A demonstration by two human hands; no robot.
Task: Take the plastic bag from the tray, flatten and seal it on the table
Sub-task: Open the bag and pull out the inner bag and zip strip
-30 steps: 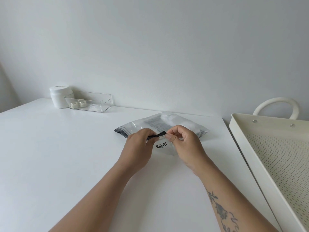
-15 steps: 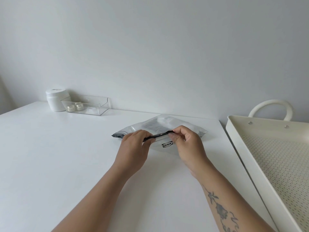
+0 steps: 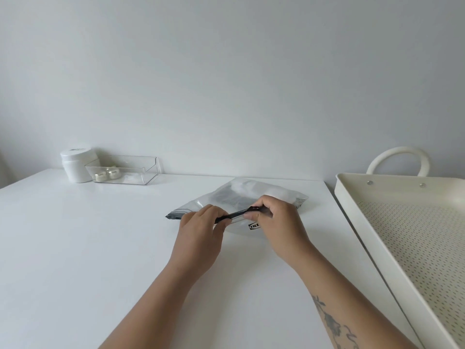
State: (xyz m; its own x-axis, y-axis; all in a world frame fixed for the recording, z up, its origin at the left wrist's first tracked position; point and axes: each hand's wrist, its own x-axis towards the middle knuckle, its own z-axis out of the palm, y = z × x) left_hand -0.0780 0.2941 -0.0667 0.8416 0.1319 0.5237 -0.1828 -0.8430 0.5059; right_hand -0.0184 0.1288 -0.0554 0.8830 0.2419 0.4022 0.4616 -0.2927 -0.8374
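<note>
The plastic bag (image 3: pixel 251 197) lies on the worktop (image 3: pixel 88 248), well clear of the tray (image 3: pixel 377 210), so its dark zip strip (image 3: pixel 234 214) can be pressed shut along the near edge. The left hand (image 3: pixel 201 235) and right hand (image 3: pixel 279 222) both pinch that strip. Since the earlier frame the hands have drawn slightly apart, baring more strip between them.

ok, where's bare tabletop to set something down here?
Free: the wide left stretch of the table, between the white jar with the clear box at the wall and the left hand. Also the near strip between the forearms. Crowded: around the plastic bag, where both hands pinch its dark strip, right hand.
</note>
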